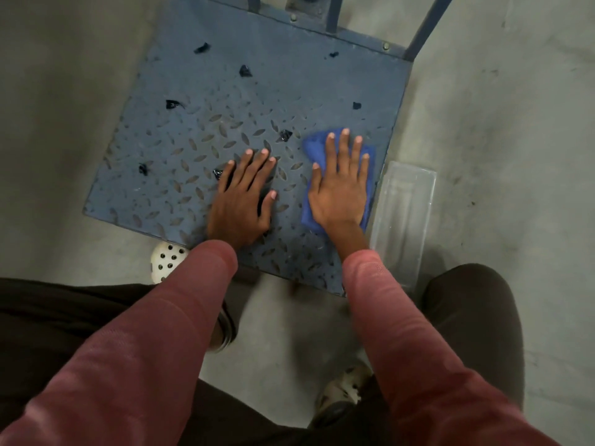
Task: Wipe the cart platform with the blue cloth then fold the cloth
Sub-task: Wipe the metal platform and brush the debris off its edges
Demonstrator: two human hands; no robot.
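Note:
The blue-grey cart platform (251, 101) with a raised diamond tread fills the upper middle of the head view. A blue cloth (314, 146) lies flat near the platform's right edge. My right hand (339, 185) presses on it with straight, spread fingers, covering most of it. My left hand (243, 196) rests flat on the bare tread just left of the cloth, fingers straight. Several small black scraps (174, 104) lie scattered over the platform; one scrap (285, 135) sits just left of the cloth's far corner.
A clear plastic bin (404, 214) stands on the concrete floor right beside the platform's right edge. The cart's handle posts (428, 27) rise at the far side. My white perforated shoe (167, 260) touches the platform's near left edge; a cart wheel (225, 329) shows below.

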